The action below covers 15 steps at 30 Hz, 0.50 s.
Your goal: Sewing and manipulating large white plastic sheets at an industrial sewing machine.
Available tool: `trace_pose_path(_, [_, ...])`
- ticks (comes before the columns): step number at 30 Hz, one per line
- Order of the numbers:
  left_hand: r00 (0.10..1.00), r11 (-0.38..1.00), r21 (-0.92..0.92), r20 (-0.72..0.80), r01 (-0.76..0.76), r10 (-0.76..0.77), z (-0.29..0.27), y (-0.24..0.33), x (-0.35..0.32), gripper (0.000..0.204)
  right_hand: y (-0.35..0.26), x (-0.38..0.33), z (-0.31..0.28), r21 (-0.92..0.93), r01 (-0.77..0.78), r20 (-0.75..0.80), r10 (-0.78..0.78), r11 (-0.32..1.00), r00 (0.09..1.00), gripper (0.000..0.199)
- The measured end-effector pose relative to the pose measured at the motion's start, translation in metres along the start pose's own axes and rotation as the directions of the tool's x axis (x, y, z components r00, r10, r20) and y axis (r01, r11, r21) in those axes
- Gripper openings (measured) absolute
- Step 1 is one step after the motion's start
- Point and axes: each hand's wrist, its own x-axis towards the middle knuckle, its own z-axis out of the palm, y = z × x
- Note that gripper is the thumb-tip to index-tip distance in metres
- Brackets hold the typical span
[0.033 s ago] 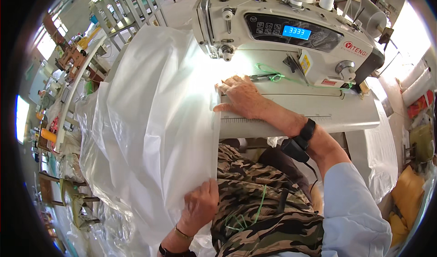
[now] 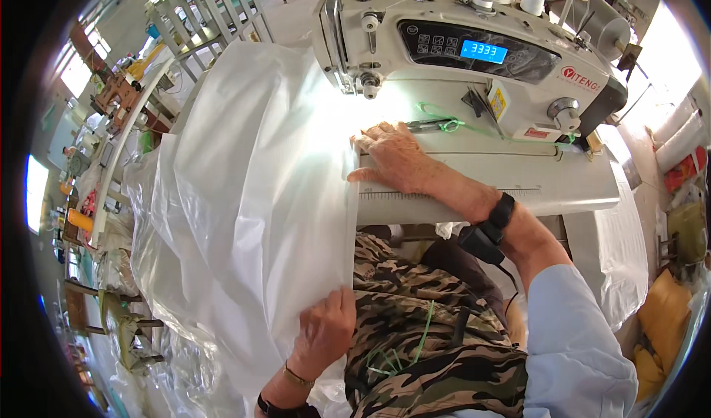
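Barely nudging up with the left grip, seemingly pinching the white sheet by its right border; touching that border with the right grip, unclenched, thumb spread, near the sewing machine. Keeping it draped over the front edge of the counter, likely just steadying.

- Intense glare beneath the sewing head, bleaching the adjacent white sheet.
- Overexposed brightness, far right.
- Dark, curved fisheye rim; peripheral lines bent.
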Motion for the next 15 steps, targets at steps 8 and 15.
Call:
trace_pose_path(8, [0.996,0.989,0.122,0.014,-0.088,0.087,-0.012,-0.012,0.061,0.008,0.000,-0.002,0.000,0.024,0.018,0.011,-0.018,1.000,1.000,0.084])
trace_pose_path(15, [0.993,0.985,0.130,-0.030,-0.110,0.115,-0.008,-0.019,0.113,0.010,0.000,-0.003,-0.002,0.023,0.020,0.051,-0.021,1.000,0.998,0.075])
